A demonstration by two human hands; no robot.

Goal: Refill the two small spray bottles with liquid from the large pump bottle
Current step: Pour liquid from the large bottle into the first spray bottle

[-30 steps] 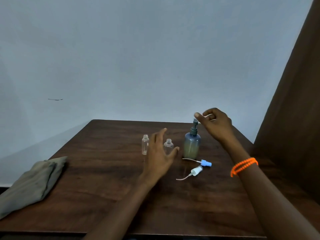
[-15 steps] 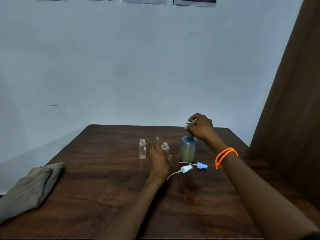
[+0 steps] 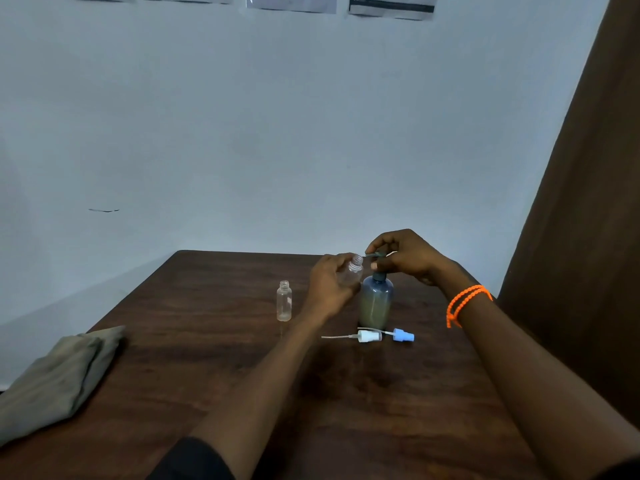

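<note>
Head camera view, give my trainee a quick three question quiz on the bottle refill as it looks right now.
1. True or false: both small bottles are standing on the table.
2. Which hand is on the pump bottle's head? A) left B) right
3. Fill in: the two spray caps lie ___ the pump bottle, on the camera side.

Key:
1. False; the left hand holds one small bottle up at the nozzle, the other bottle stands.
2. B, the right hand.
3. In front of; white cap, blue cap.
</note>
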